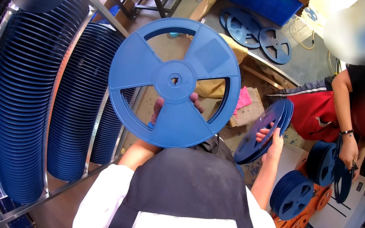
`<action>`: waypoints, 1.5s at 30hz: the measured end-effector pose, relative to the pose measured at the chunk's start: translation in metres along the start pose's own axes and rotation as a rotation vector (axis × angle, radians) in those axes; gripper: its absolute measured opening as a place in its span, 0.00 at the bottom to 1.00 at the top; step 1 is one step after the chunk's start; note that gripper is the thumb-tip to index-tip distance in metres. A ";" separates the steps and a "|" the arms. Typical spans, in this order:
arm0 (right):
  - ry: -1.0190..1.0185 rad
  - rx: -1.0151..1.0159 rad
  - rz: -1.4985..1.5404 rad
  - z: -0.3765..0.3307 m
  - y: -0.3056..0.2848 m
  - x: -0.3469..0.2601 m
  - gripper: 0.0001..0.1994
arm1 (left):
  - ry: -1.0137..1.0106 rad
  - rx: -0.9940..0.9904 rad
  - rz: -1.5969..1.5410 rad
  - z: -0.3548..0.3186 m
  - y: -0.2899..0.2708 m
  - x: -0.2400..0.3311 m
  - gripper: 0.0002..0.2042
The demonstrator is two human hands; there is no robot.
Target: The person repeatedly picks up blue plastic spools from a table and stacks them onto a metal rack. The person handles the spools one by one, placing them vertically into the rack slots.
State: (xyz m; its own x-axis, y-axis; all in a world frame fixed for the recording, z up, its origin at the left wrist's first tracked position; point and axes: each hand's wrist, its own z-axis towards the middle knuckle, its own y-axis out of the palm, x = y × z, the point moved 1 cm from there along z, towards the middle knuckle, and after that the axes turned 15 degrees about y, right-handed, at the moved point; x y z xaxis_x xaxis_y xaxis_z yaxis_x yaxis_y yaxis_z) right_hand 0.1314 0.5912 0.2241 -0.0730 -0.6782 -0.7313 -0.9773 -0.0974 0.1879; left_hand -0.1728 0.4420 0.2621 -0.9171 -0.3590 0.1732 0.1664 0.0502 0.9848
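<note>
A large blue plastic reel [140, 68], with three wide openings and a small centre hole, faces me in the middle. My left hand [158, 109] is behind it; its fingers show through two of the lower openings, closed on the reel's spoke. Whether more reels lie behind this one, I cannot tell. Out to the right, my right hand [273, 142] is wrapped round the edge of a few blue reels [260, 133] held together on edge and tilted. Its fingers reach over their outer face.
At left, a metal rack [58, 96] holds long rows of blue reels [22, 105]. More reels [243, 28] lie on a table by a blue bin [263, 3]. At right, a co-worker's hand [350, 149] holds a reel above stacked blue reels [294, 197] and orange reels [300, 224].
</note>
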 end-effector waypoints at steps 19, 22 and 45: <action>-0.250 -1.094 0.986 0.000 0.007 -0.030 0.30 | 0.282 -0.371 0.148 -0.006 0.025 0.063 0.43; -0.199 -1.113 1.040 0.006 0.017 -0.030 0.30 | 0.299 -0.107 0.329 -0.019 0.034 0.068 0.42; -0.992 -0.773 -0.888 -0.104 0.173 -0.046 0.34 | -0.073 -0.037 0.467 0.045 0.001 -0.048 0.27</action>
State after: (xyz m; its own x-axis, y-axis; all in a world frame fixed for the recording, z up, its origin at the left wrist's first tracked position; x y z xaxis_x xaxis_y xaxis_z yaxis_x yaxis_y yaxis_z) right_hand -0.0135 0.5300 0.3586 0.0530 0.5120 -0.8574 -0.4604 -0.7493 -0.4760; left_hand -0.1452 0.5015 0.2558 -0.7638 -0.2397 0.5993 0.5788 0.1567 0.8003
